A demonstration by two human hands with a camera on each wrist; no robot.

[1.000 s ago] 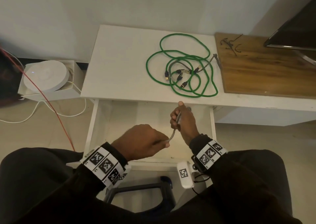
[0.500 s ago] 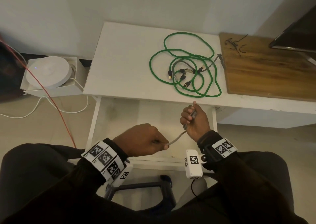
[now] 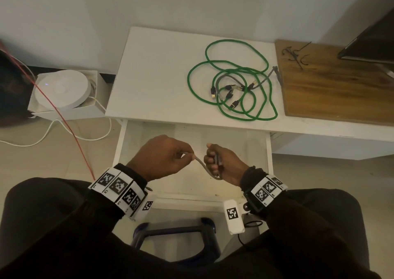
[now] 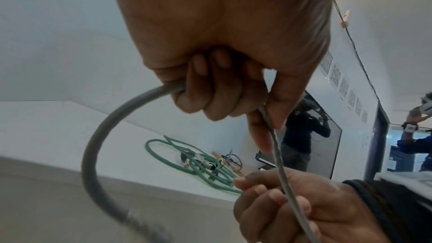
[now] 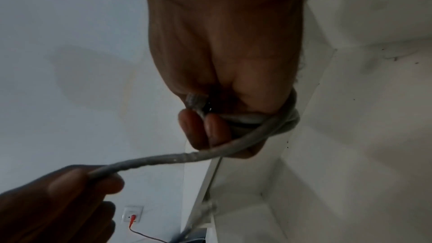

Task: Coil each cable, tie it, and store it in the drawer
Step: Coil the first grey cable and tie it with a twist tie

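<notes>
Both hands hold one grey cable (image 3: 202,165) over the open white drawer (image 3: 259,150). My left hand (image 3: 188,153) pinches the cable between thumb and forefinger, and a loose loop (image 4: 90,154) hangs from its curled fingers. My right hand (image 3: 211,159) grips gathered turns of the same cable (image 5: 268,123) in its fist. A short stretch of cable (image 5: 163,159) runs between the two hands. A long green cable (image 3: 234,74) lies in loose loops on the white tabletop (image 3: 153,76), tangled with short grey cables (image 3: 229,87) that have dark plugs.
A wooden board (image 3: 332,91) with black twist ties (image 3: 295,53) lies right of the cables, under a dark monitor (image 3: 373,42). On the floor at the left stand a white round device (image 3: 61,89) in a box, a red wire (image 3: 68,127) and a white cord (image 3: 53,127).
The hands have come closer together over the drawer. The left hand rose and the right hand shifted left, so the cable stretch between them is shorter.
</notes>
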